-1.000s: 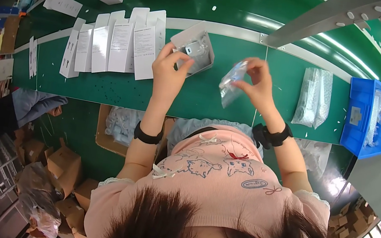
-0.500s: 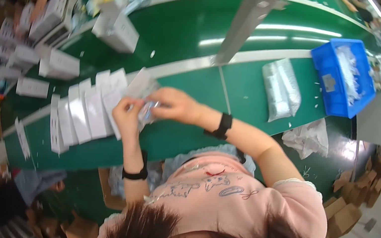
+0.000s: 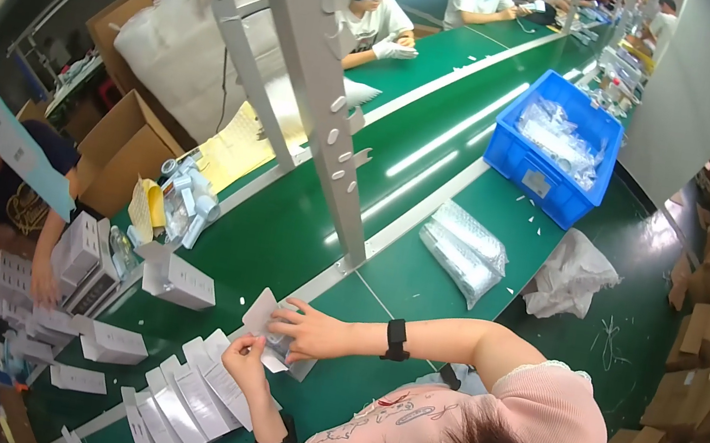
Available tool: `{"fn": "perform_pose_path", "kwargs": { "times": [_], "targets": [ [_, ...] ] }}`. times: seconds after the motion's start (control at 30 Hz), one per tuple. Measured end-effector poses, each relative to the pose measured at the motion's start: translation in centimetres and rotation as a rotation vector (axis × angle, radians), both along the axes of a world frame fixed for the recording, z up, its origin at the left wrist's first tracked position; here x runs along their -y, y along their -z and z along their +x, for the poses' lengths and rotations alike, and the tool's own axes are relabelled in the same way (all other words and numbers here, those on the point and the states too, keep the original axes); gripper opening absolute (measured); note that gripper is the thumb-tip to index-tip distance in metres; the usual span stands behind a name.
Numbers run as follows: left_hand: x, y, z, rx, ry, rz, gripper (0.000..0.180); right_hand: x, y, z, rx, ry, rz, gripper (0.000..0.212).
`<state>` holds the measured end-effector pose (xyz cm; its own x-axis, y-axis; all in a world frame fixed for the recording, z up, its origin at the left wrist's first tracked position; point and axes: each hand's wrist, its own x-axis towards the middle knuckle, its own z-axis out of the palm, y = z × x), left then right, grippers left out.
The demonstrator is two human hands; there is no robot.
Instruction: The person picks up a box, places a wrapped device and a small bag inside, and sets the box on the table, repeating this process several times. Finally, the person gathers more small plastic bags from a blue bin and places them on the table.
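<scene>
Over the near bench, a white box (image 3: 260,311) with a raised flap lies tilted between my hands. At its mouth is a clear plastic bag (image 3: 277,341); its contents are too blurred to make out. My right hand (image 3: 313,332) has its bent fingers on the bag, spread somewhat apart. Beside the box's near edge, my left hand (image 3: 249,363) is closed, thumb against fingertips, on something I cannot make out. A row of flat white boxes (image 3: 180,397) overlaps to the left of my left hand.
Bubble-wrapped items (image 3: 464,254) and a blue bin (image 3: 542,182) of clear bags lie to the right. A metal post (image 3: 320,94) rises from the bench. Across the belt, a person (image 3: 15,174) reaches among white boxes. An open white box (image 3: 179,277) stands on the belt.
The view has swung up and left, showing more of the far line. My right hand has opened its pinch and spread its fingers over the bag; the box flap shows more plainly.
</scene>
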<state>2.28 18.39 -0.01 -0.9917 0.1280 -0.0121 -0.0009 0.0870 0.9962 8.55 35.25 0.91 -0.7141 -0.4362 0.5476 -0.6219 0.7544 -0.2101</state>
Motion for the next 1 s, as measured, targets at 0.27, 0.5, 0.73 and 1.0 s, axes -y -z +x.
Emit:
{"fn": "perform_pose_path", "kwargs": {
  "times": [0.27, 0.5, 0.73, 1.0],
  "targets": [
    [-4.5, -0.1, -11.0, -0.23, -0.151, 0.024, 0.009, -9.7, 0.0, 8.7, 0.062, 0.508, -0.319, 0.034],
    [-8.7, 3.4, -18.4, -0.224, -0.242, -0.108, 0.01, -21.4, 0.3, 23.4, 0.12, 1.166, -0.417, 0.023],
    [-15.2, 5.1, 0.5, -0.551, -0.52, -0.394, 0.038, -37.3, -2.6, 29.3, -0.059, 1.328, -0.31, 0.021],
    [-36.3, 11.1, 19.3, 0.158, 0.319, -0.252, 0.088, -62.9, 1.7, 23.5, 0.808, 1.242, 0.027, 0.075]
  ]
}}
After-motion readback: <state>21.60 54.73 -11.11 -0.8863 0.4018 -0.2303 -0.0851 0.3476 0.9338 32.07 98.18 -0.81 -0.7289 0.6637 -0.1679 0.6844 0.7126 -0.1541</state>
